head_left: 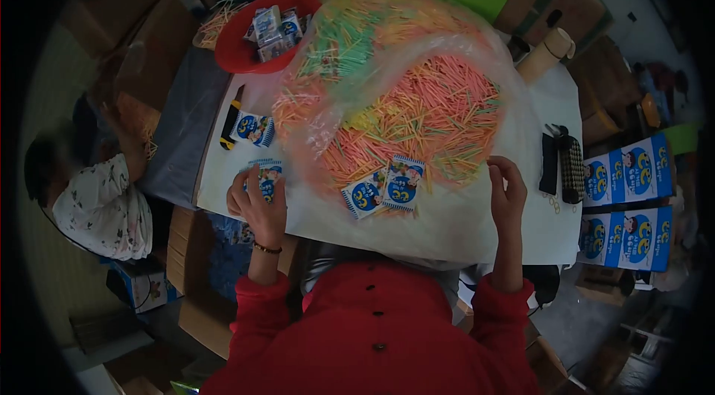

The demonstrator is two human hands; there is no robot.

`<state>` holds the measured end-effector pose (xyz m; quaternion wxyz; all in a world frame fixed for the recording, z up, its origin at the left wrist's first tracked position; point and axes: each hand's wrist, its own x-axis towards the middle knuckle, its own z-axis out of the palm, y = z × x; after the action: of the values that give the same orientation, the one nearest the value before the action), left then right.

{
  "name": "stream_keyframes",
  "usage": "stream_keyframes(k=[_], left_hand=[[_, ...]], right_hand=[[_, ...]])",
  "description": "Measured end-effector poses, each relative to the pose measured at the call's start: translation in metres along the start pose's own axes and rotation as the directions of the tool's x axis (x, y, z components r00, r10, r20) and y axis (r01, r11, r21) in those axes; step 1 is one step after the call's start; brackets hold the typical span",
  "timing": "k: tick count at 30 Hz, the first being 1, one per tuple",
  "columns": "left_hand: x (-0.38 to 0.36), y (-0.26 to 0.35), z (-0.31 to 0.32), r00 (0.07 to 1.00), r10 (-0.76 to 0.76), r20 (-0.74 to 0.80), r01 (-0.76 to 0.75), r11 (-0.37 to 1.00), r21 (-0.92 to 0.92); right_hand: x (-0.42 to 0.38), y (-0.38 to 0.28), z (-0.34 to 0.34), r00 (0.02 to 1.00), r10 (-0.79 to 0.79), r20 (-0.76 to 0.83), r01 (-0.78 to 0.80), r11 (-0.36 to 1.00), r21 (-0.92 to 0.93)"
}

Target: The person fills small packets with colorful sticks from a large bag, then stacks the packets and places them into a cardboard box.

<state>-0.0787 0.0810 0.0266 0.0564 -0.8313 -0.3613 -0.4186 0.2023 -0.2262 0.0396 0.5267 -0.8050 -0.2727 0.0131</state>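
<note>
My left hand is at the front left of the table, its fingers and thumb around a small blue-and-white printed packet, partly hidden by the hand. Just beyond it lies a similar packet, beside a black-and-yellow utility knife. To the right my right hand hovers with bent fingers, apart from each other and holding nothing. Between my hands, a large clear plastic bag lies open around a heap of thin pink, orange, yellow and green sticks. Two overlapping packets rest at its front edge.
A red bowl with packets stands at the back left. On the right are a beige flask, a checkered pouch and printed boxes. Another person sits at left; an open carton stands below the table.
</note>
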Motion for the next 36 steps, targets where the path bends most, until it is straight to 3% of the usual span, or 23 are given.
stream_keyframes(k=[1, 3, 5, 7, 10, 12, 17, 20, 22, 25, 26, 27, 28, 29, 30, 31, 33, 34, 35, 36], left_hand=[[0.003, 0.015, 0.0, 1.0, 0.003, 0.003, -0.003, 1.0, -0.024], [0.004, 0.05, 0.003, 0.946, 0.28, 0.161, -0.228, 0.932, -0.283], [-0.002, 0.092, 0.021, 0.852, 0.359, 0.381, -0.128, 0.848, -0.514], [-0.013, 0.118, 0.048, 0.766, 0.393, 0.509, -0.101, 0.855, -0.508], [-0.016, 0.138, 0.07, 0.774, 0.34, 0.535, -0.115, 0.905, -0.409], [-0.017, 0.142, 0.074, 0.772, 0.312, 0.554, -0.073, 0.909, -0.41], [-0.018, 0.135, 0.083, 0.786, 0.313, 0.532, -0.025, 0.877, -0.479], [-0.017, 0.132, 0.09, 0.734, 0.341, 0.587, 0.053, 0.834, -0.55], [-0.016, 0.133, 0.089, 0.864, 0.335, 0.377, 0.017, 0.727, -0.686], [-0.01, 0.128, 0.085, 0.887, 0.307, 0.345, 0.073, 0.644, -0.761], [-0.011, 0.124, 0.086, 0.888, 0.301, 0.346, 0.077, 0.646, -0.759], [-0.012, 0.119, 0.088, 0.781, 0.203, 0.591, 0.442, 0.488, -0.752], [-0.012, 0.117, 0.089, 0.588, 0.168, 0.791, 0.743, 0.275, -0.61], [-0.005, 0.122, 0.081, 0.589, 0.169, 0.79, 0.742, 0.274, -0.612], [0.001, 0.127, 0.072, 0.574, 0.156, 0.804, 0.811, 0.028, -0.584], [0.005, 0.13, 0.065, 0.554, 0.149, 0.819, 0.826, -0.219, -0.52], [0.003, 0.127, 0.066, 0.517, 0.187, 0.835, 0.852, -0.206, -0.482], [0.002, 0.124, 0.066, 0.479, 0.226, 0.848, 0.876, -0.191, -0.443], [0.0, 0.123, 0.066, 0.478, 0.221, 0.85, 0.876, -0.189, -0.444], [-0.001, 0.122, 0.066, 0.413, 0.241, 0.878, 0.9, -0.253, -0.354]], right_hand=[[0.004, 0.004, -0.001, 1.0, 0.003, -0.016, -0.004, 1.0, -0.018], [0.021, 0.014, 0.0, 0.986, -0.165, -0.002, 0.153, 0.922, -0.356], [0.047, 0.025, 0.006, 0.968, -0.243, 0.056, 0.242, 0.867, -0.435], [0.074, 0.037, 0.011, 0.941, -0.317, 0.117, 0.332, 0.803, -0.494], [0.107, 0.054, 0.013, 0.919, -0.339, 0.2, 0.391, 0.724, -0.568], [0.118, 0.063, 0.014, 0.9, -0.358, 0.249, 0.423, 0.576, -0.7], [0.125, 0.074, 0.016, 0.88, -0.347, 0.325, 0.465, 0.486, -0.74], [0.123, 0.075, 0.012, 0.871, -0.376, 0.316, 0.473, 0.471, -0.745], [0.12, 0.077, 0.008, 0.868, -0.393, 0.304, 0.474, 0.471, -0.743], [0.119, 0.071, 0.011, 0.826, -0.507, 0.246, 0.521, 0.52, -0.677], [0.118, 0.06, 0.013, 0.891, -0.396, 0.222, 0.452, 0.732, -0.509], [0.113, 0.049, 0.018, 0.937, -0.268, 0.225, 0.33, 0.891, -0.311], [0.105, 0.046, 0.026, 0.937, -0.268, 0.225, 0.33, 0.891, -0.312], [0.093, 0.046, 0.036, 0.975, -0.196, 0.109, 0.198, 0.98, -0.004], [0.081, 0.045, 0.047, 0.996, -0.085, 0.023, 0.073, 0.945, 0.319], [0.071, 0.042, 0.059, 0.996, -0.086, 0.023, 0.074, 0.945, 0.32], [0.051, 0.038, 0.081, 0.999, 0.051, -0.019, -0.028, 0.788, 0.615], [0.044, 0.049, 0.087, 0.999, 0.052, -0.014, -0.032, 0.786, 0.618], [0.039, 0.061, 0.094, 1.0, -0.01, 0.027, -0.004, 0.876, 0.483], [0.037, 0.073, 0.099, 0.995, -0.067, 0.076, 0.038, 0.941, 0.337]])
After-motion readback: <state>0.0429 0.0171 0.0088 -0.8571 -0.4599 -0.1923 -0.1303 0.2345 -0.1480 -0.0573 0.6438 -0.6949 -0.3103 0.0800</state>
